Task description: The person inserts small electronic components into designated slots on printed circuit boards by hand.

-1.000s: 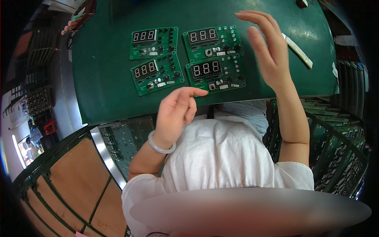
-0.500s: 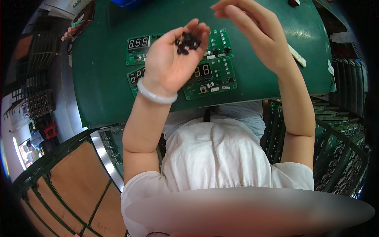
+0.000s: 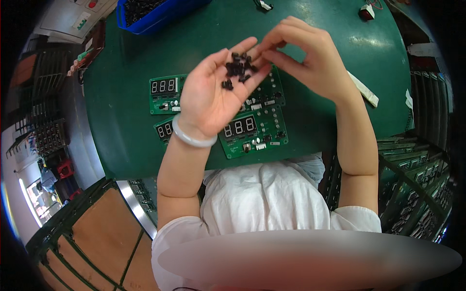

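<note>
My left hand point(image 3: 206, 102) lies palm up, cupping a small heap of tiny black parts point(image 3: 238, 68); they look like button caps or plugs, too small to name surely. A white bangle point(image 3: 194, 140) rings that wrist. Beside the left fingertips, my right hand point(image 3: 315, 60) has thumb and forefinger drawn together in a pinch. What sits between those fingers, if anything, cannot be made out. Below the hands lie several green circuit boards with three-digit displays, among them a near right board point(image 3: 267, 127) and a far left board point(image 3: 158, 99). My left hand and wrist partly cover them.
A blue bin point(image 3: 167, 22) of black parts stands at the far left of the green table point(image 3: 126, 106). To the right lie a pale strip point(image 3: 364, 89) and a small black-and-white object point(image 3: 367, 12). Racks of boards point(image 3: 412, 179) flank my right side; a brown-panelled frame point(image 3: 102, 228) stands at left.
My right hand has come down and in to the left fingertips, its fingers now pinched. The view has shifted, bringing more of the blue bin into sight. The heap stays in my left palm.
</note>
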`<state>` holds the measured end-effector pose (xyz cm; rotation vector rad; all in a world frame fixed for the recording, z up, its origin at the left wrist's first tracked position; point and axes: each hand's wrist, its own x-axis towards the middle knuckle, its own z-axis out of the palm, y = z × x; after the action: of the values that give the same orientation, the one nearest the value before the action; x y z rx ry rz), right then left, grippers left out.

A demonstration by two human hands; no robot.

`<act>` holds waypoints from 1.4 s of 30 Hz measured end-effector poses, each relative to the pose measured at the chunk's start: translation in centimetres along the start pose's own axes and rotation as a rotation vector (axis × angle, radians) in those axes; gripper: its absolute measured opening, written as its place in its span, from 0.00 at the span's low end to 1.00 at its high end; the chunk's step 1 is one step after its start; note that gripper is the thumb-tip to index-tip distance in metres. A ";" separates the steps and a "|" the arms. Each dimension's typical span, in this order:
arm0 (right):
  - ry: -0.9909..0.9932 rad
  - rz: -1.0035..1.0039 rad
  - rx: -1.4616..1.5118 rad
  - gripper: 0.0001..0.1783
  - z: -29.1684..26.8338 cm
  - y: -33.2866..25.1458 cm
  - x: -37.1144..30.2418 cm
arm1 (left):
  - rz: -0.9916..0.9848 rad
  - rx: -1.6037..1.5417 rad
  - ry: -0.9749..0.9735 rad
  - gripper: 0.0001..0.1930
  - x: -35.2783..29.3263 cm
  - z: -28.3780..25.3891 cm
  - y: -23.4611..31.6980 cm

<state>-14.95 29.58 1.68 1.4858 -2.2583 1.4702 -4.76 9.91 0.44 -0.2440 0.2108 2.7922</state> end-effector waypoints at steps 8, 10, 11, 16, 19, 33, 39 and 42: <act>-0.055 0.092 -0.025 0.09 0.4 -0.8 -0.2 | 0.048 0.120 0.219 0.25 -0.7 1.2 -2.0; -0.074 0.118 -0.020 0.10 0.4 -1.0 -0.3 | 0.043 0.101 0.196 0.25 -0.9 0.9 -2.0; -0.077 0.126 -0.019 0.10 0.6 -1.1 -0.4 | 0.042 0.124 0.200 0.26 -1.0 1.1 -2.0; -0.082 0.163 -0.005 0.09 0.9 -1.0 -0.7 | 0.026 0.181 0.239 0.27 -0.9 1.2 -2.1; -0.119 0.153 -0.034 0.09 0.9 -1.2 -0.6 | 0.010 0.127 0.156 0.25 -0.9 0.7 -2.2; 0.038 0.222 -0.001 0.11 1.9 -1.7 -1.1 | 0.093 0.231 0.148 0.23 -0.8 0.8 -3.1; -0.039 0.173 -0.257 0.10 2.2 -2.1 -0.8 | 0.078 0.291 0.181 0.23 -0.6 0.6 -3.0; 0.097 0.097 -0.235 0.11 2.1 -1.6 -0.9 | 0.105 0.317 0.165 0.23 -0.5 0.6 -3.1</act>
<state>-12.45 28.49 1.11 1.2285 -2.3771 1.2172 -3.32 12.71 0.76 -0.3941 0.7161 2.7870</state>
